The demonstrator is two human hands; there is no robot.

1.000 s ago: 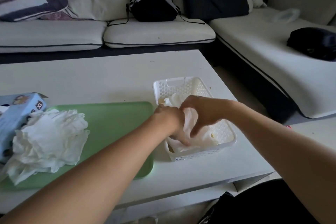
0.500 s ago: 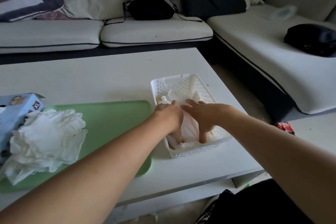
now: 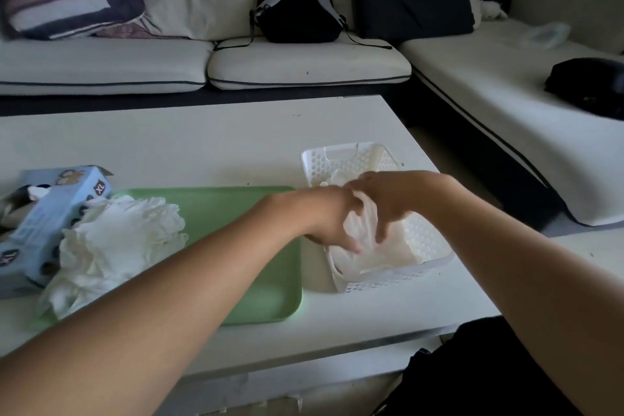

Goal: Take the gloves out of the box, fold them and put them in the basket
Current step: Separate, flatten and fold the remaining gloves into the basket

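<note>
On the table [image 3: 202,138] in front of you the tray [image 3: 236,209] sits left of the basket [image 3: 337,162] — just beside it. A heap of gloves [image 3: 114,240] lies on the tray's left end, against the box [image 3: 50,213] at the table's left edge. Both your hands meet over the basket, where more gloves lie. Behind the table runs the sofa [image 3: 304,64] — a backpack [image 3: 297,7] on it.
</note>
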